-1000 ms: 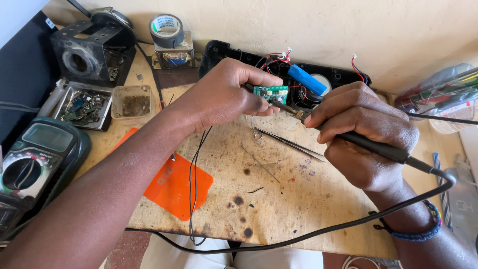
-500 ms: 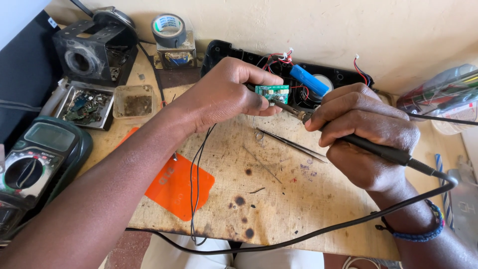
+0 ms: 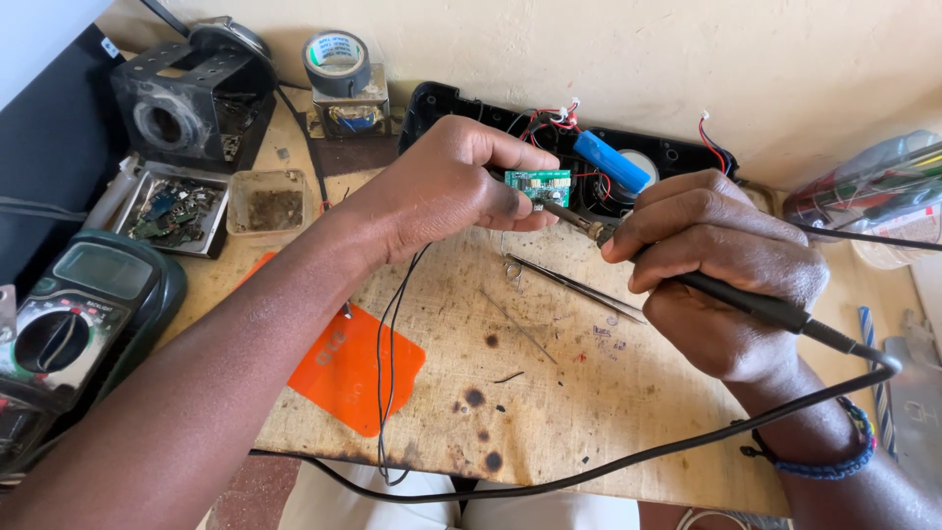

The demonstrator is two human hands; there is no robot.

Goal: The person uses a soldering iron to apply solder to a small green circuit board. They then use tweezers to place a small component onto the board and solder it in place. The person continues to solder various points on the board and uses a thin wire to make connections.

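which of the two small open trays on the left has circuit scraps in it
The metal tray farther left, beside the multimeter, holds circuit scraps. The beige plastic tray next to it shows only brown residue.

Meter screen (image 3: 101, 270): grey-green rectangle on the green meter, far left of the orange mat (image 3: 355, 368).
Tape label (image 3: 337, 49): white ring with blue print, well above the mat.

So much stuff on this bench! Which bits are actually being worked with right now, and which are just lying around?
In use:
left hand holding small green circuit board
right hand holding soldering iron, tip at the board

Lying about:
tweezers
multimeter
tape roll
orange sheet
tray of parts
blue battery cell
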